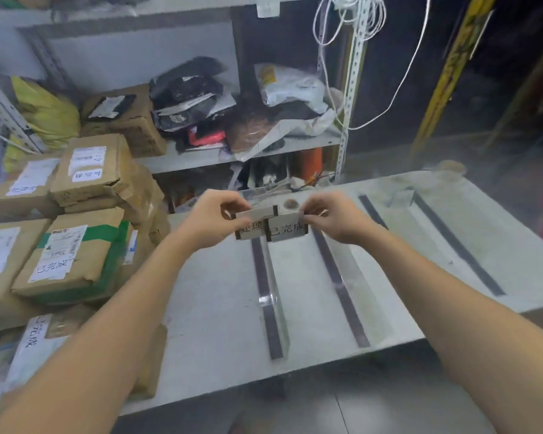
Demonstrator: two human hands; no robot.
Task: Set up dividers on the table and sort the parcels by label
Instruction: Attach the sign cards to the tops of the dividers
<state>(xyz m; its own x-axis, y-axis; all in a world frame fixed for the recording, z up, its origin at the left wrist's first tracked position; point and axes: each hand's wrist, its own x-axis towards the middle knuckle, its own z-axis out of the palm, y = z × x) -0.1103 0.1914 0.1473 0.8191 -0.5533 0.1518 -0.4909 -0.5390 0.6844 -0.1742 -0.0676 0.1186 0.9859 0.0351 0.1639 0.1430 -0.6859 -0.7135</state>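
Both hands hold small white label cards above the far side of the table. My left hand (215, 219) pinches one card (250, 227) by its left edge. My right hand (333, 219) pinches the overlapping card (287, 228), which has black printed characters and dark taped corners. Below them three clear dividers with dark base strips stand on the white table (220, 324): the left one (271, 302), the middle one (340, 286) and the right one (458, 245). Taped cardboard parcels (72, 258) with white labels are stacked at the left.
A metal shelf (232, 151) behind the table holds bags and boxes. White cords (351, 32) hang from its upright. A small round object (450, 169) sits at the table's far right corner. Dark floor shows below the table's near edge.
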